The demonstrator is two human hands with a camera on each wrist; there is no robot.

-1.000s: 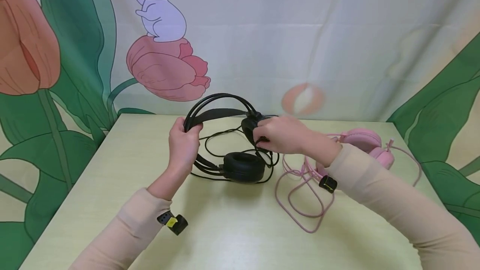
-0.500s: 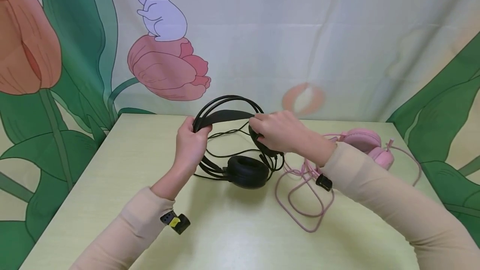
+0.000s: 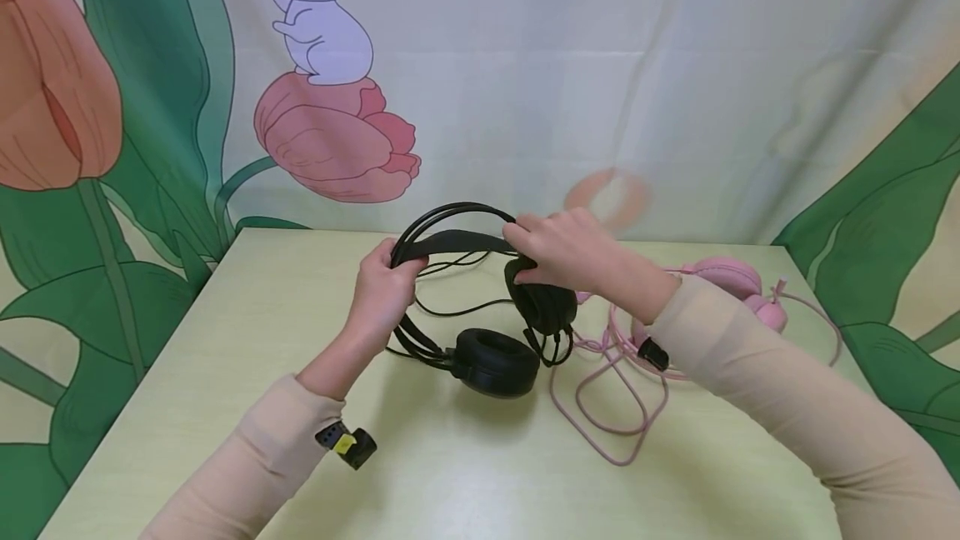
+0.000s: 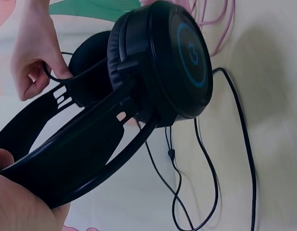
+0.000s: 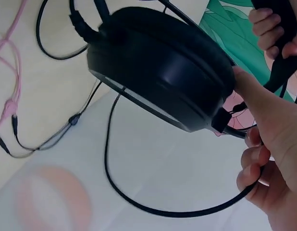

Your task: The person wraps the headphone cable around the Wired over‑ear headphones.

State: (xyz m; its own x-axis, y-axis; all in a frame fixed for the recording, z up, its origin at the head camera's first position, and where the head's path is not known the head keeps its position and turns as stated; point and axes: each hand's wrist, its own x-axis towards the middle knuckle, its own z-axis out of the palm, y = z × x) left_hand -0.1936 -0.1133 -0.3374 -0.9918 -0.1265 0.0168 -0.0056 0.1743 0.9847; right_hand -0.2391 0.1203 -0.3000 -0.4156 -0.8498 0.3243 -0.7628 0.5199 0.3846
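Observation:
A pair of black over-ear headphones [image 3: 495, 363] is held up over the table between both hands. My left hand [image 3: 384, 294] grips the headband, fingers and thumb wrapped round the band and its inner strap. At the other end, my right hand [image 3: 573, 252] grips the band beside the far ear cup [image 3: 543, 298]. In the right wrist view the thumb lies against that ear cup [image 5: 153, 67], and a black cable [image 5: 172, 213] passes into the curled fingers. The left wrist view shows the nearer ear cup [image 4: 182, 57] with a blue ring and logo.
Pink headphones [image 3: 723, 276] lie at the table's right, partly behind the right forearm. Their pink cable [image 3: 621, 463] spreads in loops on the tabletop [image 3: 465, 473]. A printed curtain [image 3: 525, 90] hangs behind the table's back edge.
The black headphones have shifted right and a little nearer. My right hand has moved from the cable by the far ear cup up to the band, and that cup has swung lower.

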